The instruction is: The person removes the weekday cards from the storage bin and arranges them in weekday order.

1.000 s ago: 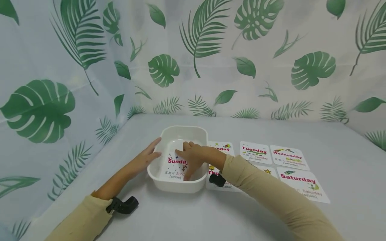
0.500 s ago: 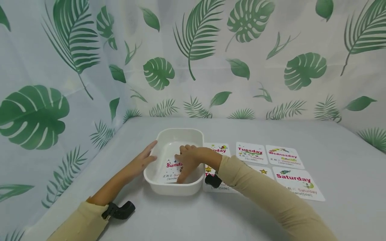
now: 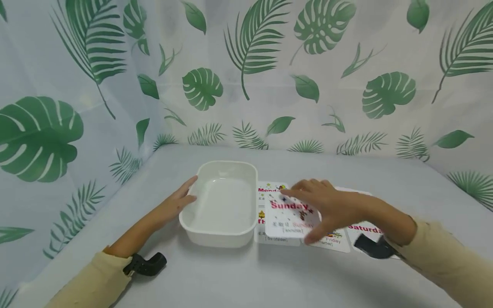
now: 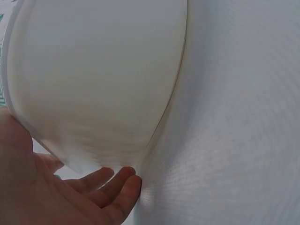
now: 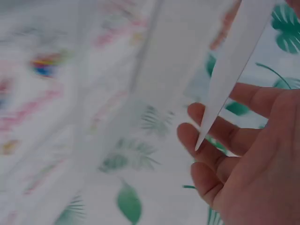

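My left hand [image 3: 175,207] grips the left side of a white plastic basin [image 3: 219,239], thumb over the rim. In the left wrist view, the fingers [image 4: 124,199] lie against the basin's outer wall [image 4: 98,84]. My right hand [image 3: 335,207] holds a white flash card [image 3: 292,222] printed "Sunday", raised and overlapping other cards right of the basin. In the right wrist view the card [image 5: 234,61] shows nearly edge-on between thumb side and fingers [image 5: 206,138]. The basin's inside shows bare white.
Day cards lie in two rows right of the basin: Monday [image 3: 265,190], Thursday [image 3: 279,239], Friday [image 3: 333,242] and Saturday [image 3: 366,229] among them, some hidden by the right hand and forearm. A leaf-print curtain [image 3: 269,85] stands behind the grey-white table [image 3: 215,278].
My right hand has lifted the Sunday card out of the basin and moved right with it, over the laid-out cards. The left hand stays on the basin.
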